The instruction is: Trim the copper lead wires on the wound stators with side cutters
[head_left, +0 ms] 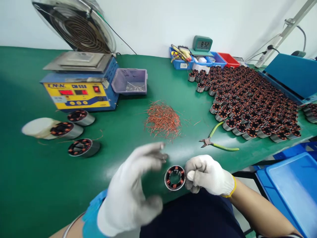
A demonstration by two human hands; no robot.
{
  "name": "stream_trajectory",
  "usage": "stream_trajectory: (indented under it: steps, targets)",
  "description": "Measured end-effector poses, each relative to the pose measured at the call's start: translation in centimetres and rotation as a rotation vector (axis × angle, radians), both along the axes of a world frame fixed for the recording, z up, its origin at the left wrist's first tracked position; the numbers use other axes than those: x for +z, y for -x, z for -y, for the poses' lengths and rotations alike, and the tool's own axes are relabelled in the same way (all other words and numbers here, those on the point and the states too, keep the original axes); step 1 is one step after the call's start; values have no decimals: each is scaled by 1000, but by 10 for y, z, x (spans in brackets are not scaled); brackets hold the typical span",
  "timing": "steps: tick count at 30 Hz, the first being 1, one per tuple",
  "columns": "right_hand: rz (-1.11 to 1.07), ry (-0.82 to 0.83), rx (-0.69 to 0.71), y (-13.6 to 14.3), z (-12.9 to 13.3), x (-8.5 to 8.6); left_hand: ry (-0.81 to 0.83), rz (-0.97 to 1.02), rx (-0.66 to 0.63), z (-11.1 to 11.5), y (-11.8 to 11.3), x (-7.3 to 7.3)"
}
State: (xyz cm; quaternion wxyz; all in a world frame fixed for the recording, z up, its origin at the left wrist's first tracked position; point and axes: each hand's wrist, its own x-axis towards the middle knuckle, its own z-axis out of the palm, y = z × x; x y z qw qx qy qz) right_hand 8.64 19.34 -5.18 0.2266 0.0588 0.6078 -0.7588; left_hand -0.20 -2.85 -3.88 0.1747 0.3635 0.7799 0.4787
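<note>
A motor stator (174,178), a metal ring with copper coils and black insulation inside, sits at the table's near edge between my gloved hands. My left hand (135,188), somewhat blurred, is open to the left of it, fingers and thumb spread apart with nothing between them. On the other side, my right hand (204,175) is closed, its thumb pressed against curled fingers right by the stator's rim. Whatever those fingers pinch, if anything, is hidden. Green-handled cutters (210,141) lie with jaws apart beyond my right hand. A heap of copper wire clippings (163,119) is farther back.
Many finished-looking stators (250,99) crowd the right side. Three more stators (85,147) lie at left by a white round container (39,127). A blue-yellow solder pot (79,94), purple tray (130,81), fan (76,28), tool bins (182,62) and clock (202,43) stand behind.
</note>
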Motion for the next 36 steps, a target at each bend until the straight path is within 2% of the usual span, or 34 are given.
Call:
stream_trajectory:
  steps: [1,3,5,6,8,9,12,13,15,17,18,20,22,26,28,30,32,34,36]
  targets:
    - [-51,-61,-3,0,0,2,27,184,13,-5,4,1]
    - [-136,-159,-17,-1,0,5,128,551,-67,-17,12,4]
    - [-155,-178,-31,-2,0,4,227,723,-149,-24,14,8]
    - [-133,-151,-41,-2,0,2,207,732,-135,-25,12,9]
    - [-61,-54,-75,-2,0,-3,75,623,-71,-22,5,11]
    - [-19,3,-94,-2,1,-6,12,505,-61,-19,1,11]
    - [69,137,-127,-1,3,-8,-139,4,-133,-6,-10,11]
    - [71,147,-115,-1,3,-7,-177,-108,-140,-4,-12,11]
    - [40,103,-71,-1,3,-3,-215,-135,-34,-6,-11,9]
    - [-28,10,-45,-1,3,2,-90,98,84,-13,-5,9]
    - [-62,-35,-48,-1,3,4,18,263,95,-17,-2,9]
    - [-96,-82,-63,-1,3,5,175,565,-12,-23,3,11]
    - [-73,-73,-67,0,3,3,140,697,-98,-24,4,13]
    - [26,14,-85,1,3,1,-239,500,-39,-11,-4,12]
    - [37,6,-73,0,3,2,-320,386,-18,-7,-6,11]
    - [-8,-95,-37,0,3,4,-191,335,-59,-9,-7,10]
    - [-59,-201,-27,0,3,4,45,252,-150,-17,-5,7]
    - [-41,-181,-49,2,3,2,164,-4,-149,-24,-3,2]
    - [47,-38,-66,5,4,-2,94,-400,-74,-28,-2,-3]
